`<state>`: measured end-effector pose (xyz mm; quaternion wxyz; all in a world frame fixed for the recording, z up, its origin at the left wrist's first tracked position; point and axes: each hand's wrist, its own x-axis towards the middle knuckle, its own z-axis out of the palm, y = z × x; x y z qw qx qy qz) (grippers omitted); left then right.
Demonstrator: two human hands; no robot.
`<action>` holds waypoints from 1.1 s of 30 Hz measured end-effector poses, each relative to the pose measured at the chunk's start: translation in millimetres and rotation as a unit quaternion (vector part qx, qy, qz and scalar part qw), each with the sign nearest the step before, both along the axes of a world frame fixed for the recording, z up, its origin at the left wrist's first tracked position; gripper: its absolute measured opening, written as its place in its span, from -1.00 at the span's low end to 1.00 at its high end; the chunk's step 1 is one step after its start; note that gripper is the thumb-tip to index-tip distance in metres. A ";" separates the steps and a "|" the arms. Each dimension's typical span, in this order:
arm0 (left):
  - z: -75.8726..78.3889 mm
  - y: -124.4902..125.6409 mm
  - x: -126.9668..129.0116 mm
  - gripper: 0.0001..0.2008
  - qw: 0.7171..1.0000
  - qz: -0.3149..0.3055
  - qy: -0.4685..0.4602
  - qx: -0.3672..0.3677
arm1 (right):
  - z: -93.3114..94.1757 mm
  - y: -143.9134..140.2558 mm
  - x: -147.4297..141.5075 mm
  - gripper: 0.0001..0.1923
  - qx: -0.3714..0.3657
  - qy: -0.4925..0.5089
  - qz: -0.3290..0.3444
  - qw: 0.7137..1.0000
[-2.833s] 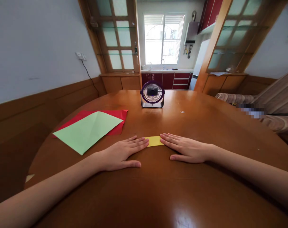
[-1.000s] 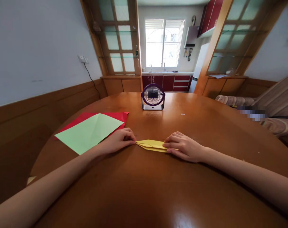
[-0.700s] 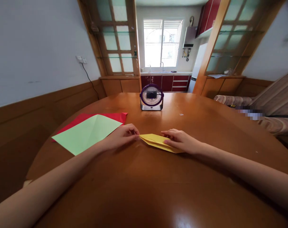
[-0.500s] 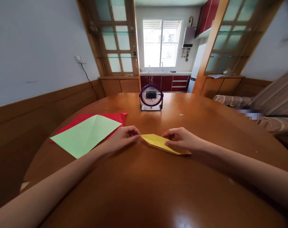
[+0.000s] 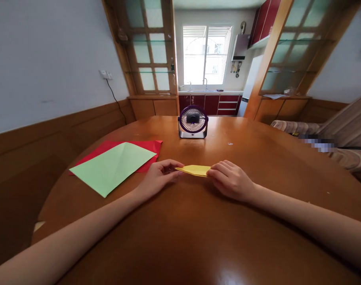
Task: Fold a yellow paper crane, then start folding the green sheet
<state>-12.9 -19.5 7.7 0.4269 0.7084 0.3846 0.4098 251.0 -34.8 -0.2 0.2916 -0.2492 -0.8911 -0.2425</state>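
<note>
A folded piece of yellow paper (image 5: 194, 170) lies crosswise between my two hands, low over the table. Its left tip is at the fingertips of my left hand (image 5: 162, 174), thumb below and fingers above. My right hand (image 5: 232, 180) is closed round the paper's right end and hides that end. Left of my left hand, a light green sheet (image 5: 113, 168) with a faint crease rests on top of red paper (image 5: 92, 152).
Beyond the paper, a small purple desk fan (image 5: 193, 120) stands on the round wooden table (image 5: 183, 237). A small white scrap (image 5: 230, 143) lies right of the fan. At the right is a striped sofa (image 5: 343, 134).
The yellow paper has turned to lie more level, and less of it shows. My right hand has shifted to its right end and closed round it. The view has swung slightly left.
</note>
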 end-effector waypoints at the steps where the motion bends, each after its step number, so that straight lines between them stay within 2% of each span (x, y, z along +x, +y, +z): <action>1: 0.0 -0.7 -0.2 -0.72 1.000 0.000 0.001 0.018 | -1.5 0.0 -0.1 -0.82 -0.007 0.006 -0.001 1.000; 6: -1.5 -2.8 0.7 -0.81 0.994 0.000 -0.006 0.106 | -6.6 -0.6 0.0 -0.78 -0.034 0.052 0.017 0.998; 12: -0.7 -6.5 5.4 -0.88 0.988 0.012 -0.053 0.146 | -7.0 -3.9 -2.7 -0.77 -0.073 0.145 0.067 0.984; 17: 3.1 -13.8 7.5 -0.97 0.985 0.017 -0.088 0.149 | -5.7 -9.7 -6.5 -0.76 -0.113 0.191 0.102 0.970; 25: 7.8 -22.4 11.0 -0.94 0.990 0.036 -0.095 0.100 | -5.0 -13.3 -7.7 -0.75 -0.166 0.222 0.110 0.954; 33: 8.0 -20.9 11.4 -0.89 0.990 0.034 -0.094 0.097 | -4.3 -13.4 -9.0 -0.76 -0.209 0.240 0.112 0.941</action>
